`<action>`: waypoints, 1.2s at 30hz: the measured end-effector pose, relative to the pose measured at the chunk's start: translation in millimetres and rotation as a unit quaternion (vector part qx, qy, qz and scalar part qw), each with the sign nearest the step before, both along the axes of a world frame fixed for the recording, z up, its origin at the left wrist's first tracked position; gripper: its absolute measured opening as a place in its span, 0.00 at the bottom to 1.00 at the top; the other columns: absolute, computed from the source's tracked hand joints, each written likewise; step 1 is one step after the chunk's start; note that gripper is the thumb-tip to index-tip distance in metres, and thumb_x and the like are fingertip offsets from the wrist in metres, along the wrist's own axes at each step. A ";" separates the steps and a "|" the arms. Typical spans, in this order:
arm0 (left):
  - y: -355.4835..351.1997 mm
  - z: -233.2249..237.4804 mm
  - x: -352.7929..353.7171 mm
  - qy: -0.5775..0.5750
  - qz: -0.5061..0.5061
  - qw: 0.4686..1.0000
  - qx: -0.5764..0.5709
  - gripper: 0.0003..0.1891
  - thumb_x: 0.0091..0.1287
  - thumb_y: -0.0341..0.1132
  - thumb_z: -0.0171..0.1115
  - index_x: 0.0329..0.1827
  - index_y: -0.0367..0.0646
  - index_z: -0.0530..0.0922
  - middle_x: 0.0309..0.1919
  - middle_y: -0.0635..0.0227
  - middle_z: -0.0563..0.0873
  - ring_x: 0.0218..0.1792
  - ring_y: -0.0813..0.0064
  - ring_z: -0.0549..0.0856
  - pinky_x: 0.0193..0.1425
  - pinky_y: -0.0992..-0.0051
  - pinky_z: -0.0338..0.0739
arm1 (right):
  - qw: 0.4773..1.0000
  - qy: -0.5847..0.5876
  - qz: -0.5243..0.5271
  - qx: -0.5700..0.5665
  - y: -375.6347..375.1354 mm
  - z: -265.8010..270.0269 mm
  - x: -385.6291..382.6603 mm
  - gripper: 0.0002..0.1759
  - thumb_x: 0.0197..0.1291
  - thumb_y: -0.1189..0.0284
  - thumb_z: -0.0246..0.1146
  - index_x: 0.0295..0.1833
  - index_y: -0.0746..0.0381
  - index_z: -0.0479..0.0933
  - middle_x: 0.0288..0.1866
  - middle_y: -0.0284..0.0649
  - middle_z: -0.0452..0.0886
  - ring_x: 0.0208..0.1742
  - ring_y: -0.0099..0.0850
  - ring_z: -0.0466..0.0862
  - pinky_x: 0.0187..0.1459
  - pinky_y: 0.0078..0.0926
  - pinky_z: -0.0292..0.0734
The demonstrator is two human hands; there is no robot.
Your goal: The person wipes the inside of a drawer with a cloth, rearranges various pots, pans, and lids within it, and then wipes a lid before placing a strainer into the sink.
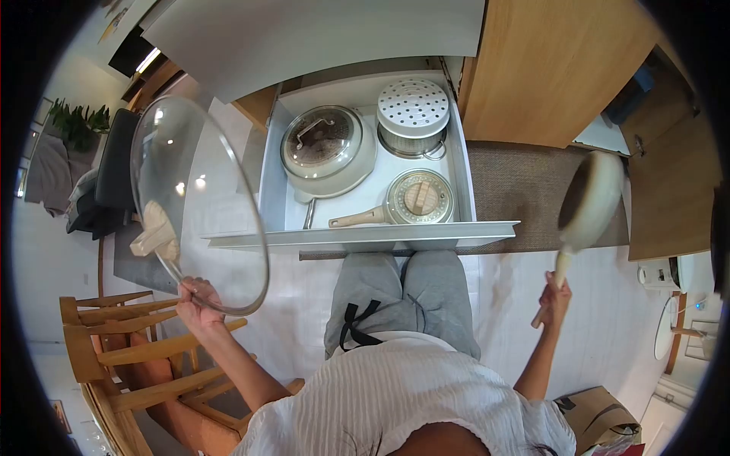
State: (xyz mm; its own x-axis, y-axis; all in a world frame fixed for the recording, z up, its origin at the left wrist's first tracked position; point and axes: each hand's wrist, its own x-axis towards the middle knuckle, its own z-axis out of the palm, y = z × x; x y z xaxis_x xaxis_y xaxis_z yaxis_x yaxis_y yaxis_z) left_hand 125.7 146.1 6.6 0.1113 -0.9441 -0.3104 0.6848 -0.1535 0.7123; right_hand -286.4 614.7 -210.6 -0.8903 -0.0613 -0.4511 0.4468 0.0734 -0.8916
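Note:
My left hand [201,304] grips the lower rim of a large glass lid [199,205], which is tilted up on edge with its beige knob facing left. Out to the right, my right hand [554,299] is closed round the handle of a cream frying pan [595,199] with a dark inside. Between them is a pulled-out white drawer [365,234]. Inside it sit a cream pan with a glass lid [323,148], a metal pot [411,143] topped by a white perforated steamer insert [413,106], and a small lidded saucepan [418,199] with a wooden-look handle.
A wooden chair [141,353] stands close to my left arm. Dark seating [114,167] is farther left. At the right, a wooden cabinet door [677,182] hangs open above a brown mat [517,182]. A cardboard box [601,414] lies at lower right.

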 end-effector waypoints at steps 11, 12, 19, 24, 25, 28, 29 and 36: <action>3.7 12.7 -135.9 0.094 -0.426 0.898 -0.047 0.12 0.68 0.36 0.48 0.30 0.37 0.70 0.21 0.67 0.72 0.22 0.75 0.71 0.30 0.80 0.75 | 0.982 0.144 -0.120 -0.031 -13.7 140.6 32.7 0.12 0.57 0.63 0.61 0.31 0.56 0.66 0.14 0.27 0.63 0.11 0.16 0.63 0.11 0.14 0.58; 9.8 22.6 -163.0 0.045 -0.426 0.903 -0.032 0.11 0.67 0.36 0.48 0.31 0.37 0.70 0.23 0.64 0.75 0.25 0.72 0.75 0.34 0.77 0.78 | 0.980 0.139 -0.141 -0.034 -17.8 130.0 28.9 0.12 0.55 0.66 0.63 0.30 0.56 0.65 0.13 0.26 0.62 0.09 0.16 0.61 0.08 0.15 0.55; 68.5 21.6 -365.5 -0.131 -0.620 0.773 -0.037 0.09 0.65 0.31 0.48 0.38 0.30 0.69 0.27 0.53 0.81 0.31 0.58 0.84 0.40 0.65 0.82 | 0.965 0.076 -0.241 -0.077 -26.1 94.3 -0.3 0.14 0.53 0.68 0.65 0.31 0.57 0.63 0.12 0.28 0.62 0.08 0.17 0.60 0.08 0.16 0.56; 119.4 -59.9 -486.2 -0.176 -0.728 0.660 0.052 0.14 0.63 0.24 0.46 0.47 0.23 0.60 0.28 0.48 0.79 0.29 0.53 0.84 0.38 0.62 0.83 | 0.950 0.027 -0.297 -0.095 -11.7 68.2 -13.6 0.16 0.53 0.69 0.65 0.29 0.57 0.61 0.11 0.28 0.61 0.07 0.18 0.60 0.07 0.16 0.56; 135.5 -75.7 -505.0 -0.205 -0.720 0.659 0.065 0.11 0.63 0.24 0.46 0.44 0.23 0.63 0.30 0.46 0.79 0.33 0.50 0.83 0.41 0.60 0.82 | 0.948 0.024 -0.302 -0.092 -7.6 62.5 -16.2 0.16 0.53 0.69 0.65 0.29 0.57 0.61 0.11 0.28 0.61 0.07 0.18 0.60 0.07 0.16 0.56; 169.3 -142.4 -549.9 -0.254 -0.721 0.638 0.093 0.10 0.64 0.25 0.45 0.42 0.22 0.66 0.33 0.44 0.79 0.36 0.48 0.82 0.42 0.57 0.82 | 0.948 0.018 -0.310 -0.072 2.5 46.3 -18.4 0.15 0.53 0.69 0.64 0.29 0.57 0.62 0.11 0.28 0.61 0.07 0.17 0.60 0.07 0.16 0.56; 175.3 -168.4 -560.3 -0.275 -0.727 0.620 0.106 0.11 0.64 0.25 0.45 0.44 0.21 0.65 0.34 0.43 0.78 0.35 0.48 0.82 0.41 0.57 0.82 | 0.947 0.013 -0.314 -0.070 5.7 40.4 -17.1 0.15 0.53 0.69 0.64 0.30 0.57 0.62 0.11 0.28 0.62 0.07 0.17 0.60 0.07 0.16 0.57; 194.0 -295.5 -565.1 -0.270 -0.735 0.610 0.126 0.11 0.65 0.26 0.46 0.45 0.25 0.66 0.38 0.44 0.78 0.37 0.50 0.82 0.39 0.56 0.82 | 0.947 -0.037 -0.313 -0.065 15.2 15.6 -17.3 0.13 0.54 0.69 0.63 0.30 0.57 0.63 0.11 0.28 0.63 0.07 0.16 0.61 0.07 0.15 0.57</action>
State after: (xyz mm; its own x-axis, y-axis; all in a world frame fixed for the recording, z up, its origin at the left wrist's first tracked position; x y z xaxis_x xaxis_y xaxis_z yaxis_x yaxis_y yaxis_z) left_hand -439.4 340.1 -288.9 -0.6473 -0.0783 -0.7582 -0.6470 -0.4694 0.6008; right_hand -303.6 629.9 -195.0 -0.7371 0.4085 -0.5384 0.4282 -0.3340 -0.8397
